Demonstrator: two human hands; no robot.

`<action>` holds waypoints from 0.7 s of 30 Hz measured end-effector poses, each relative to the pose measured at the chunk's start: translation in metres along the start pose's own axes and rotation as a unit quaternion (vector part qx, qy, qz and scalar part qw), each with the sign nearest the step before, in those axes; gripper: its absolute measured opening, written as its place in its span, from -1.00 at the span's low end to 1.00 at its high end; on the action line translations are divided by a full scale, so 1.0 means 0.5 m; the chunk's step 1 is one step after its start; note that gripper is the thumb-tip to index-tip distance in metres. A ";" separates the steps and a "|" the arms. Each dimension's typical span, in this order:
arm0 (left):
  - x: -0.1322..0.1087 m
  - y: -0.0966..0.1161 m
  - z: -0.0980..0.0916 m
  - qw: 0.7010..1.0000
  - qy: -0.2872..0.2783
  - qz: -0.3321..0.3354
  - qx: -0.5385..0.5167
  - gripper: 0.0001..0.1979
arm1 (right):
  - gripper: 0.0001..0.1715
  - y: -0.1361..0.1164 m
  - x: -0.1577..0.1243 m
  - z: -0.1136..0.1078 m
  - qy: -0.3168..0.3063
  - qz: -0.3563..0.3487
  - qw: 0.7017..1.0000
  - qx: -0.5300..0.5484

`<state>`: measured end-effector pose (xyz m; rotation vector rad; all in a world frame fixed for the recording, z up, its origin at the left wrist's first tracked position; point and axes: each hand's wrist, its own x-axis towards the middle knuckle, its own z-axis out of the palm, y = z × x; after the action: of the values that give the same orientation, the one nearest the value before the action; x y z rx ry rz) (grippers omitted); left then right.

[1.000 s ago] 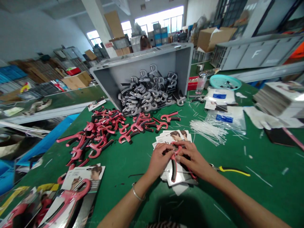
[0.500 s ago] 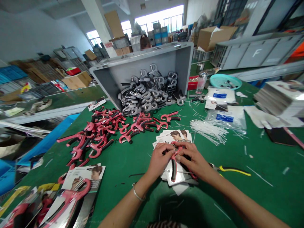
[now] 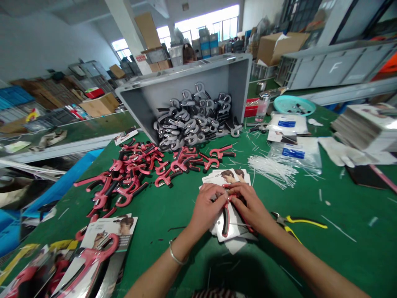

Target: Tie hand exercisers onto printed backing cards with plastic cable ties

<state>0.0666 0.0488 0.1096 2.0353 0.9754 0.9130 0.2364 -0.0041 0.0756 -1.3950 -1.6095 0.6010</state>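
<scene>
Near the table's front, a red-and-black hand grip exerciser (image 3: 225, 222) lies on a stack of printed cards (image 3: 217, 179). My left hand (image 3: 208, 209) is closed on its upper part from the left, thumb and fingers pinched together. From the right, my right hand (image 3: 252, 207) is closed on the same exerciser, its thumb meeting the left thumb near the top. My fingers cover most of the exerciser's head; its black-padded handle points toward me. Whether a thin tie is between my fingertips, I cannot make out.
Loose red exercisers (image 3: 136, 165) are piled left, before a tipped grey crate (image 3: 182, 76) of grey ones. White cable ties (image 3: 273, 171) and yellow-handled cutters (image 3: 305, 222) lie right. Carded exercisers (image 3: 93, 256) sit front left. A person's head (image 3: 188, 54) shows behind the crate.
My right hand has shifted slightly left, its fingers drawn closer to my left hand over the exerciser. More of the cutters shows beside my right forearm.
</scene>
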 end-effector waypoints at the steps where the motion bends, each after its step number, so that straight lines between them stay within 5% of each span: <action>1: -0.007 0.008 0.004 0.999 0.007 0.030 0.023 -0.90 | -0.83 0.001 -0.001 0.002 0.008 -0.004 1.000 -0.004; 6: -0.075 0.012 0.047 0.957 -0.070 0.217 0.181 -0.83 | -0.80 0.000 0.000 0.013 0.021 -0.011 1.000 0.005; 9: -0.109 0.002 0.053 0.933 -0.112 0.258 0.224 -0.81 | -0.88 -0.005 0.004 0.012 0.018 -0.008 1.000 0.006; 12: -0.127 0.007 0.027 0.948 -0.099 0.196 0.229 -0.87 | -0.92 -0.020 -0.006 -0.006 0.011 -0.022 1.000 -0.008; 16: -0.150 0.013 -0.016 0.962 -0.035 0.027 0.269 -0.54 | -0.88 -0.061 -0.049 -0.044 -0.113 -0.057 0.989 -0.083; 21: -0.163 0.007 -0.025 0.968 -0.081 -0.035 0.236 -0.86 | -0.84 -0.103 -0.082 -0.047 -0.214 -0.101 0.946 -0.221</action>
<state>0.0193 -0.0175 0.0953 2.4025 1.2504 0.4940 0.2285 -0.0603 0.1163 -1.4507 -2.3165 0.4548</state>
